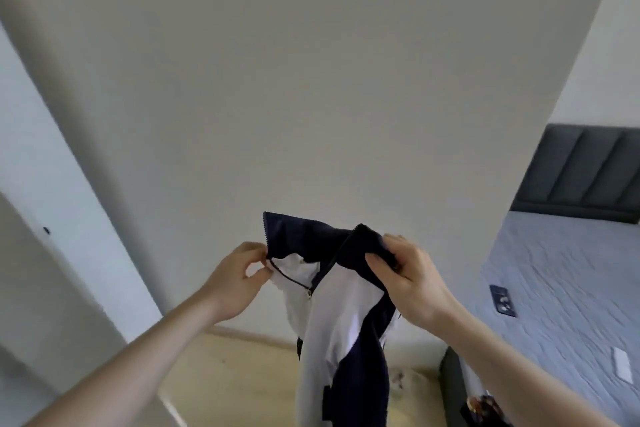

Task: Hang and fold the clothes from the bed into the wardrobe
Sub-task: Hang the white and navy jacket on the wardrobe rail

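A navy and white zip jacket (341, 319) hangs in the air in front of me, its body drooping toward the floor. My left hand (232, 282) pinches the left side of the open collar by the zipper edge. My right hand (410, 279) grips the navy collar on the right side, fingers curled over the fabric. The zipper is partly undone at the neck. The bed (561, 288) with a light blue-grey cover lies at the right. No wardrobe interior shows; a pale panel (41, 281) at the left may be its door.
A plain white wall (311, 80) fills the view ahead. A dark grey padded headboard (585, 173) stands at the right. A dark phone (502, 300) and a small white object (621, 364) lie on the bed. Light wooden floor (242, 378) shows below.
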The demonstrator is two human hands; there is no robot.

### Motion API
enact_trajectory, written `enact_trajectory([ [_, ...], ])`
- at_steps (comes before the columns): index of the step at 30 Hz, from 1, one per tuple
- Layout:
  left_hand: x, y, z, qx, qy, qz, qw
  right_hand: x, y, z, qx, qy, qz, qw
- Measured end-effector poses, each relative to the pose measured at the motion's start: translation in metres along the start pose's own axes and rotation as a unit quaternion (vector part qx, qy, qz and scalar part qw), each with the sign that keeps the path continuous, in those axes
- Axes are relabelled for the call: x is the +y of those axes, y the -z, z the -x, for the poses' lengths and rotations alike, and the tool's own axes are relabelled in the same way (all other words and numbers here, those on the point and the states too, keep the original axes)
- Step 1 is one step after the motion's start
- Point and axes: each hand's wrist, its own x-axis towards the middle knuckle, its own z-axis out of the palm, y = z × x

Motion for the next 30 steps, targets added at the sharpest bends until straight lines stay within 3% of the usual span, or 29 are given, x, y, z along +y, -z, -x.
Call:
enact_trajectory([
  [8,-0.101,0.143,0.024,0.053,0.046,-0.224,0.972,-0.074,-0.144,-0.076,-0.034,0.078,0.017,0.996],
  [14,-0.141,0.204,0.036,0.100,0.094,-0.280,0.950,-0.112,-0.214,-0.125,-0.101,0.145,-0.011,0.984],
  [18,-0.161,0.244,0.052,0.116,0.147,-0.206,0.961,-0.131,-0.256,-0.163,-0.150,0.205,-0.046,0.966],
  [20,-0.165,0.261,0.064,0.148,0.169,-0.061,0.973,-0.144,-0.274,-0.180,-0.179,0.217,-0.082,0.956],
  [23,-0.166,0.279,0.081,0.169,0.199,0.143,0.954,-0.168,-0.304,-0.202,-0.232,0.240,-0.125,0.934],
  [27,-0.172,0.294,0.104,0.163,0.217,0.158,0.949,-0.210,-0.354,-0.226,-0.301,0.292,-0.159,0.894],
  [30,-0.185,0.307,0.133,0.318,0.251,0.133,0.905,-0.235,-0.388,-0.234,-0.331,0.313,-0.170,0.874],
])
